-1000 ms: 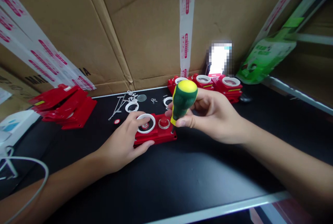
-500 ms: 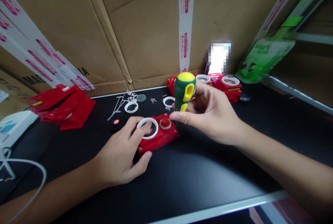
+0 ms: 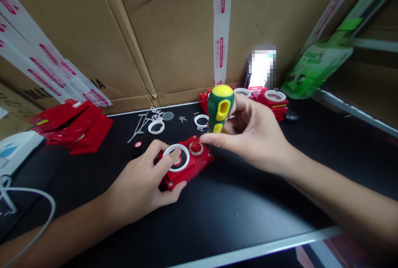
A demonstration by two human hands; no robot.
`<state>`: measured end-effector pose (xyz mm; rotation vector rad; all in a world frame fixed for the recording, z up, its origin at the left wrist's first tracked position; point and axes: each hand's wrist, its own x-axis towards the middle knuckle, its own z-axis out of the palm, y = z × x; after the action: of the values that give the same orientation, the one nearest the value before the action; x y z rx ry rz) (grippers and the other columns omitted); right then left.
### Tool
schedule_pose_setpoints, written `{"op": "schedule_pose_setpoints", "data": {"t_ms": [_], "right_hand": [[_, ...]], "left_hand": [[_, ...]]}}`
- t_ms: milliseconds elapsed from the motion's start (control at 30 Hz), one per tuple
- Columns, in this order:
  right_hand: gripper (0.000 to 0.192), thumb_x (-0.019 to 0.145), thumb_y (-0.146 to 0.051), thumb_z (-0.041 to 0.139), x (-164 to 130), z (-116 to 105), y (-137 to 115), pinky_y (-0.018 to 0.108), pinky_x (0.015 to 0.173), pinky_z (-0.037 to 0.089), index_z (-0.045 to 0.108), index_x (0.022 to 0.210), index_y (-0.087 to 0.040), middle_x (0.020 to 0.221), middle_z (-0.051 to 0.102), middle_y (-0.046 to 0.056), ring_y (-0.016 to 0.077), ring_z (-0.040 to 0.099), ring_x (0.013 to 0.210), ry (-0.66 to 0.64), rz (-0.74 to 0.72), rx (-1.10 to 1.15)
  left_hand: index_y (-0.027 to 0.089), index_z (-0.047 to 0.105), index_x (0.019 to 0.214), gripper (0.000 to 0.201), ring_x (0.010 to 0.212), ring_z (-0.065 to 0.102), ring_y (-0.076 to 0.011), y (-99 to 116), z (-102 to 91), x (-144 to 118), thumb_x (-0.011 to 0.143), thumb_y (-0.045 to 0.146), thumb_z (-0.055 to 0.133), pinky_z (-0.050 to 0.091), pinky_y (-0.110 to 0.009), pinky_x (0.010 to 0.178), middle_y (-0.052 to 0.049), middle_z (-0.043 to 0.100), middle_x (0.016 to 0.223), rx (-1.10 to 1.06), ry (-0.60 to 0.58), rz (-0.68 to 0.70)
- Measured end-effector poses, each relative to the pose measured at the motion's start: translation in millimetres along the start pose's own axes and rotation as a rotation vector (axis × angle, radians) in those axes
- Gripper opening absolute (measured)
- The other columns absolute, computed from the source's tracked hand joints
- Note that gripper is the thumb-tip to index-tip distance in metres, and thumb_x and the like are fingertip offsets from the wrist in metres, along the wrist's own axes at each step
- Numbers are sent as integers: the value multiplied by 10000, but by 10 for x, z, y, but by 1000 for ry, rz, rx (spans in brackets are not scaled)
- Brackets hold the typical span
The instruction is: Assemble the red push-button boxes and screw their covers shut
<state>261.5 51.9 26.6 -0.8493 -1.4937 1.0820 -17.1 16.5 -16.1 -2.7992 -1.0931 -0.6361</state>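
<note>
A red plastic box [image 3: 201, 161] with a white ring [image 3: 165, 152], a black disc inside the ring and a red domed button [image 3: 195, 147] lies on the black table. My left hand [image 3: 149, 181] grips its left end, thumb along the near side and a fingertip on the disc. In my right hand [image 3: 248, 131] is a green and yellow screwdriver [image 3: 217, 108], held upright. Its thin tip meets a screw hole at the box's right corner. Another screw shows at the near left corner. The palm side of my left hand is hidden.
Loose white rings [image 3: 156, 127], small screws [image 3: 182, 119] and a clear disc [image 3: 168, 115] lie behind the box. Red housings [image 3: 83, 131] are stacked at the left, and more red boxes [image 3: 275, 102] stand at the back right near a green pouch [image 3: 317, 71]. A white cable [image 3: 40, 192] loops at the left.
The red box has turned slightly, its near left corner shifting toward me with my left hand. The screwdriver stays at the right corner, in nearly the same pose.
</note>
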Motion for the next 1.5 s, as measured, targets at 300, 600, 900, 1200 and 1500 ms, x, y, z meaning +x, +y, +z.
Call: {"op": "schedule_pose_setpoints", "data": {"t_ms": [300, 600, 900, 1200, 1500], "right_hand": [[637, 635, -437, 1109, -18, 28, 14, 292, 488, 281, 510, 772, -268, 624, 461, -87, 100, 345, 531, 35, -61, -10], [525, 827, -427, 997, 221, -243, 67, 305, 552, 338, 506, 747, -258, 709, 505, -43, 124, 420, 602, 207, -221, -84], [434, 939, -431, 898, 95, -84, 176, 273, 575, 422, 713, 1257, -200, 887, 696, -18, 119, 506, 636, -379, -31, -267], [261, 1085, -471, 715, 103, -112, -52, 269, 576, 436, 684, 1062, -213, 760, 633, -21, 135, 552, 630, -82, -90, -69], [192, 1140, -262, 545, 280, -422, -107, 325, 739, 484, 653, 993, -206, 932, 783, 58, 215, 728, 831, -578, 188, -941]], "left_hand": [[233, 512, 1407, 749, 783, 716, -228, -5, -46, -29, 879, 599, 898, 615, -313, 558, -74, 610, 1114, 24, -21, 69], [218, 524, 1415, 633, 741, 684, -231, 205, 79, -51, 829, 320, 741, 600, -336, 602, -39, 630, 962, -52, 84, 135], [236, 512, 1451, 684, 792, 684, -235, 153, 51, -14, 837, 339, 795, 612, -343, 672, -52, 653, 1009, -118, 95, 165], [240, 567, 1287, 458, 726, 650, -209, 187, 117, 24, 914, 380, 792, 570, -321, 624, -17, 613, 938, -138, 158, 140], [293, 481, 1433, 716, 1017, 745, -299, 123, 159, -24, 779, 210, 760, 694, -486, 853, -151, 550, 1374, -328, 83, -26]]}}
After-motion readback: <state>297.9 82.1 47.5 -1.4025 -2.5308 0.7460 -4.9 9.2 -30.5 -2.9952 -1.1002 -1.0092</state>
